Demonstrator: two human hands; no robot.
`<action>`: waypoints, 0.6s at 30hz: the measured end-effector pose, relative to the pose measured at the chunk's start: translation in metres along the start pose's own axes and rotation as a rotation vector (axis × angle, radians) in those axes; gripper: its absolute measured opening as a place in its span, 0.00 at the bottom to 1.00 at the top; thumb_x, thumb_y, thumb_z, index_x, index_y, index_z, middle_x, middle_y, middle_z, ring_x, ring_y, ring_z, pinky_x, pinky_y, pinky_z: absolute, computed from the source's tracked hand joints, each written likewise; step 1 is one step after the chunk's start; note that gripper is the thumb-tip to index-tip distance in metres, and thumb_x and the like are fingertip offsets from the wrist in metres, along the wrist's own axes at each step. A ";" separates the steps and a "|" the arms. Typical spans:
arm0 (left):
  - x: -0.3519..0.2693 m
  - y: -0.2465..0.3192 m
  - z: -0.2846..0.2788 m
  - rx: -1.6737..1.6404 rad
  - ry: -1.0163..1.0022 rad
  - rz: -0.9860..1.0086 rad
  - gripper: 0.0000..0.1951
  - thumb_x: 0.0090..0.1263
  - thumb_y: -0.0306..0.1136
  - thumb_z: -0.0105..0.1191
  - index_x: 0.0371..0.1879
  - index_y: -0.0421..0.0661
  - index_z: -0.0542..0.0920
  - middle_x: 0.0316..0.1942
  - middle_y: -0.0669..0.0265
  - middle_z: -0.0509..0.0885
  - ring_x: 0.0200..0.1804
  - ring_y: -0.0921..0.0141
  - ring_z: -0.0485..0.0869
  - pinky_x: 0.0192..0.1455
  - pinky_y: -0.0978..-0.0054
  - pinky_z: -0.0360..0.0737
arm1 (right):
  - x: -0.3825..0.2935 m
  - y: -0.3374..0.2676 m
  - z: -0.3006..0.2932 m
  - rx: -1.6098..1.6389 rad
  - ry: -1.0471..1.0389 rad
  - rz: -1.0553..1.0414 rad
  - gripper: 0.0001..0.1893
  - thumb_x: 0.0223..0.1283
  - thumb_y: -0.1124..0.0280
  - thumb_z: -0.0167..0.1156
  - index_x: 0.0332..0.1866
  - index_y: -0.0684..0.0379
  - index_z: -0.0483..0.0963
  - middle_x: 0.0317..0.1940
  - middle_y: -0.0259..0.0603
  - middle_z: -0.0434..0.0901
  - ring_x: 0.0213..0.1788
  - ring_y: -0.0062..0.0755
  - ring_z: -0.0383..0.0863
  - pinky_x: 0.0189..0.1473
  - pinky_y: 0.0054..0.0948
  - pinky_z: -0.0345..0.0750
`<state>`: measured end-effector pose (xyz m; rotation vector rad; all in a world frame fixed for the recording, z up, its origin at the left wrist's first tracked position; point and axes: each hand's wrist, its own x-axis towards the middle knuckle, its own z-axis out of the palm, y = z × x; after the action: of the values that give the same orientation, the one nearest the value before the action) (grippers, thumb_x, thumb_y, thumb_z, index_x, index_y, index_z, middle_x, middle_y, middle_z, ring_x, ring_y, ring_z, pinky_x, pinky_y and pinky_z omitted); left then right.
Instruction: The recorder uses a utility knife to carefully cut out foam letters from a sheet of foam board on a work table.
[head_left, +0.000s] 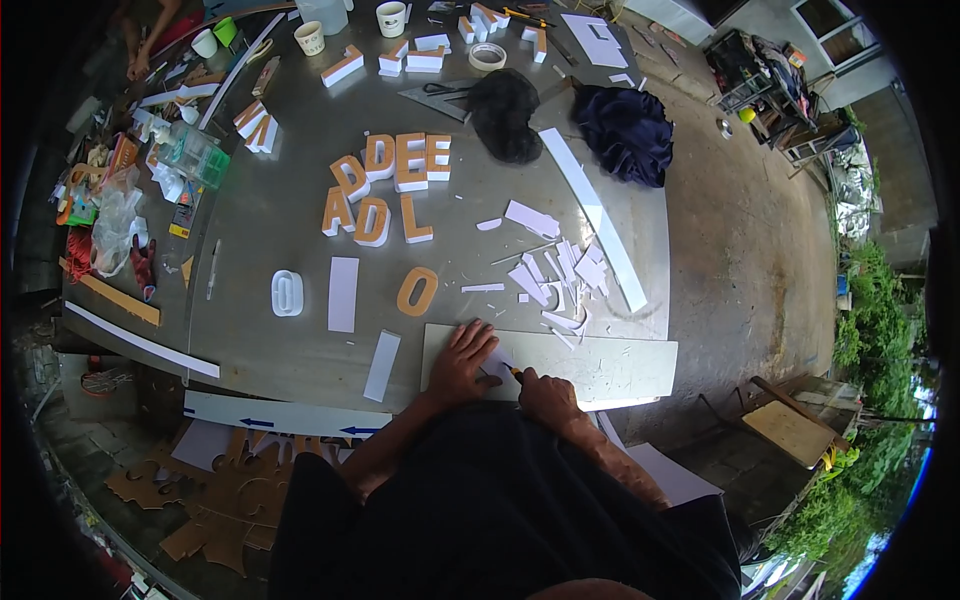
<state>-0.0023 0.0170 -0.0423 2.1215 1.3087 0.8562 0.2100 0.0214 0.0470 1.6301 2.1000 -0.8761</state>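
My left hand lies with its fingers spread over a small white sheet piece on a pale cutting board. In my right hand is a yellow-and-black utility knife, its tip at that piece. Beyond the board's left part lies a tan letter O. White offcuts are strewn just past the board. Two white strips, one larger and one smaller, lie left of the board. Farther off stand several block letters with tan faces and white sides.
A long white strip slants across the table's right side, near dark blue cloth and black mesh fabric. Masking tape and cups stand at the far edge. Bottles and clutter fill the left side. Another person's hands show at the upper left.
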 end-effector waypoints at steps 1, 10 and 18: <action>0.000 0.001 -0.001 0.001 -0.001 -0.001 0.40 0.57 0.50 0.73 0.66 0.41 0.78 0.73 0.54 0.75 0.81 0.53 0.65 0.84 0.49 0.56 | 0.000 0.001 0.001 0.001 -0.001 -0.001 0.14 0.74 0.63 0.49 0.47 0.66 0.73 0.29 0.64 0.86 0.35 0.66 0.89 0.44 0.59 0.83; -0.001 0.002 -0.002 -0.002 -0.023 -0.029 0.39 0.58 0.53 0.72 0.66 0.41 0.78 0.75 0.54 0.74 0.81 0.53 0.64 0.83 0.48 0.56 | -0.004 -0.005 -0.006 -0.030 -0.068 0.056 0.13 0.72 0.65 0.50 0.49 0.63 0.74 0.36 0.64 0.88 0.42 0.66 0.89 0.50 0.58 0.83; -0.003 0.001 0.001 0.026 -0.047 -0.020 0.39 0.61 0.54 0.69 0.67 0.41 0.78 0.76 0.55 0.72 0.82 0.55 0.63 0.84 0.50 0.54 | -0.012 0.006 0.001 0.020 0.043 -0.020 0.14 0.71 0.60 0.55 0.48 0.61 0.70 0.28 0.66 0.85 0.35 0.69 0.88 0.43 0.62 0.82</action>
<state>-0.0017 0.0140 -0.0435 2.1319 1.3210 0.7802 0.2187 0.0130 0.0522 1.6552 2.1466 -0.8786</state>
